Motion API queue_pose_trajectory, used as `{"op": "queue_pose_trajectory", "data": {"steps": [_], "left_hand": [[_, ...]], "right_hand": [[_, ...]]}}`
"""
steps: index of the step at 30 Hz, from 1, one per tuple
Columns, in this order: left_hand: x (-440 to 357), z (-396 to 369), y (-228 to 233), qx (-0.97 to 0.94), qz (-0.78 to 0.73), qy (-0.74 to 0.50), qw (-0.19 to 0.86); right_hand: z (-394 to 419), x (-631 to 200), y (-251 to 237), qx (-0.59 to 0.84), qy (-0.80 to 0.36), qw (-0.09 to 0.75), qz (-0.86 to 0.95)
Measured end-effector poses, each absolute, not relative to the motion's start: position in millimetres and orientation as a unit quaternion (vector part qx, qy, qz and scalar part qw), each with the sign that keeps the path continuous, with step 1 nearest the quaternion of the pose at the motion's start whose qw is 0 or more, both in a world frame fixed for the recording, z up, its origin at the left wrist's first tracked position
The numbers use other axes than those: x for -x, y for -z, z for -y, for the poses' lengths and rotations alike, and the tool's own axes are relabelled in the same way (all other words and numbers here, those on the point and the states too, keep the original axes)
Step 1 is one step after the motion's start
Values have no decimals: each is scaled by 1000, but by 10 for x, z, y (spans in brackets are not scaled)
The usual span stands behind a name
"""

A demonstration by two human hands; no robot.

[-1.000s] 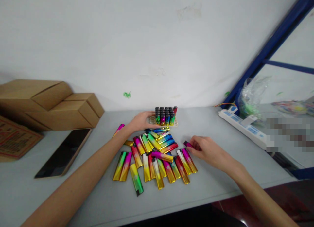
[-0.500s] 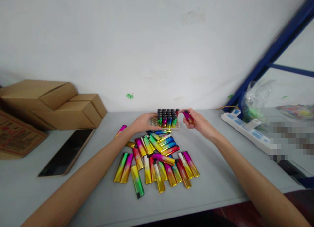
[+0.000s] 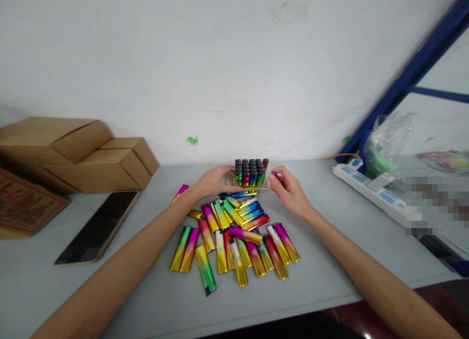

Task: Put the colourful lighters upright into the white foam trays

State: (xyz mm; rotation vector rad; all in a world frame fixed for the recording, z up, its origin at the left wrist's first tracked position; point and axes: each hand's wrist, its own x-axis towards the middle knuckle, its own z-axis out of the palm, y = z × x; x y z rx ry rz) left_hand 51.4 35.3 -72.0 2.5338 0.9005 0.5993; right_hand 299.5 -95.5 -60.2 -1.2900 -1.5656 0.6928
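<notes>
Shiny lighters with black tops stand upright in rows (image 3: 250,173) in a pale tray with round holes (image 3: 230,179). At the tray's left side my left hand (image 3: 217,180) rests with its fingers apart, holding no lighter. Close to the tray's right edge, my right hand (image 3: 291,188) is closed on a purple lighter (image 3: 276,175), mostly covered by the fingers. In front of the tray lies a loose spread of metallic lighters (image 3: 238,236) in purple, red, green, blue, silver and gold.
Brown cardboard boxes (image 3: 76,156) sit at the left, with a dark-screened phone (image 3: 98,226) in front of them. On the right are a white power strip (image 3: 370,190), a clear plastic bag (image 3: 390,141) and a blue metal frame (image 3: 406,68). A white wall (image 3: 234,75) stands behind.
My right hand has moved slightly left and down towards the tray's right edge, and its lighter is now more hidden by the fingers. My left hand stays at the tray.
</notes>
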Motion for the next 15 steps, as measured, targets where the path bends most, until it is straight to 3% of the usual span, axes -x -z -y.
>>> {"op": "queue_pose_trajectory", "data": {"steps": [6, 15], "left_hand": [[-514, -353, 725, -903, -321, -213, 188], [-504, -371, 733, -904, -325, -208, 186]], "right_hand": [[993, -2919, 583, 577, -167, 410, 686], [961, -2993, 587, 576, -160, 412, 688]]}}
